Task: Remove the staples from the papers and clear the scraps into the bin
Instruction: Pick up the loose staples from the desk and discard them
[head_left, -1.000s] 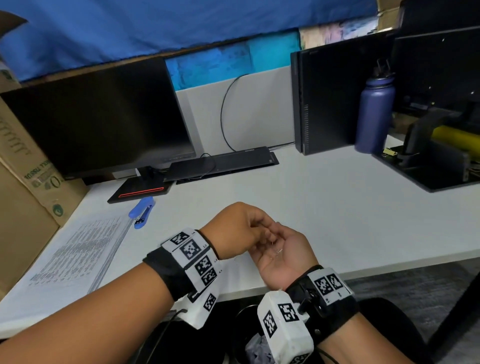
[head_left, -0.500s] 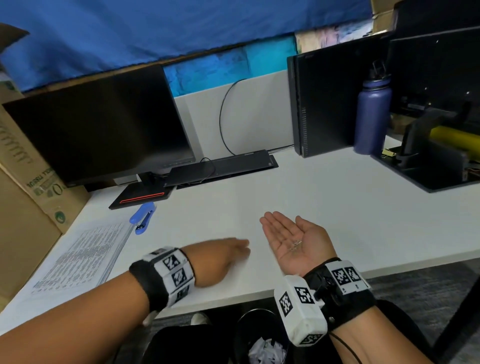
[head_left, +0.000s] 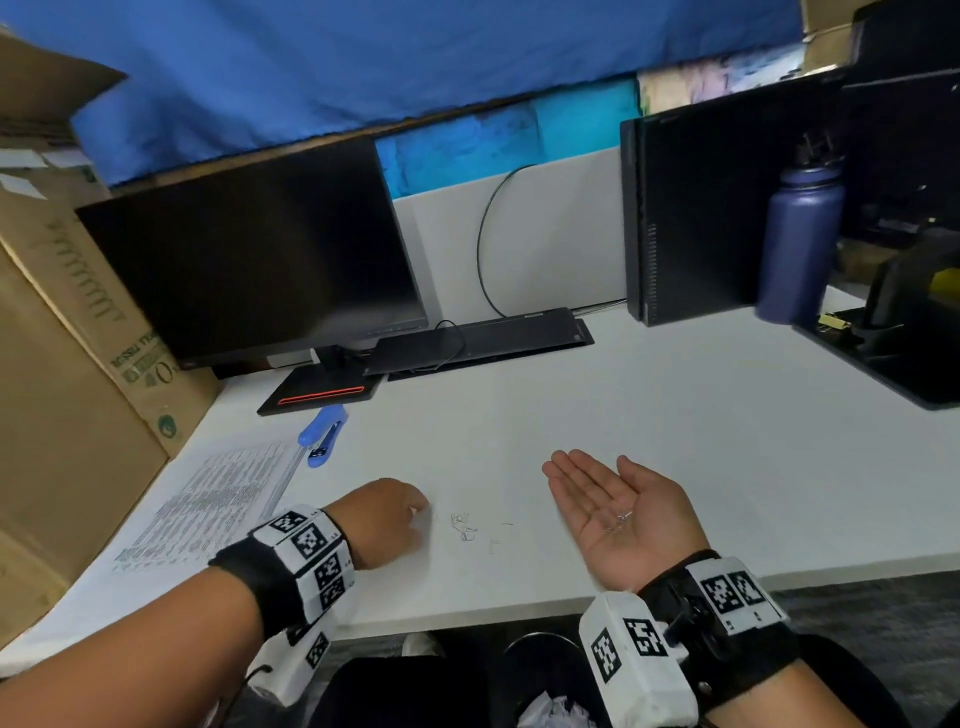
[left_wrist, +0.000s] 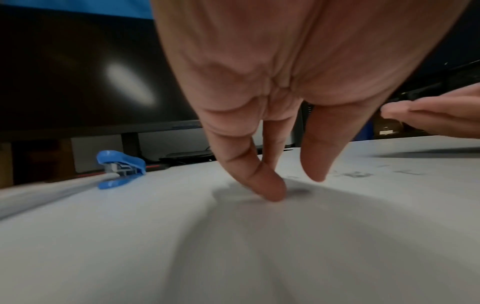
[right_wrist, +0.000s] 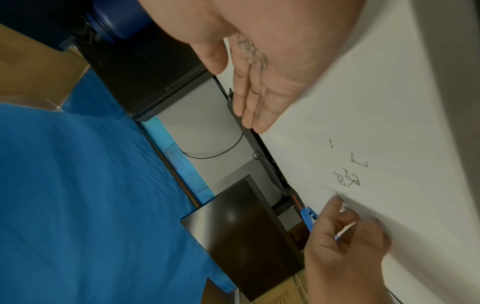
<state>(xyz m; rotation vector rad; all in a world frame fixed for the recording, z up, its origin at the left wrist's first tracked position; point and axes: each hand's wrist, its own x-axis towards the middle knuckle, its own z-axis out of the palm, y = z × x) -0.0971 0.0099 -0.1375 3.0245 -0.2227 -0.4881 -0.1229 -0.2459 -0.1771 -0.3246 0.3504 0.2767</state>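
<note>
My right hand is held palm up over the white desk, fingers straight, with a few bent staples lying loose in the palm. Several more loose staples lie scattered on the desk between my hands, also in the right wrist view as staples. Just left of them my left hand points down. One fingertip touches the desk and nothing lies between finger and thumb. The printed papers lie at the left. The bin with crumpled paper stands under the desk edge.
A blue stapler lies at the papers' top corner. Behind stand a black monitor, a flat dock, a black computer case and a purple bottle. A cardboard box borders the left.
My left hand left the right palm, dropped to the desk and drew back to the left, uncovering the scattered staples. The right hand stays palm up with staples in it.
</note>
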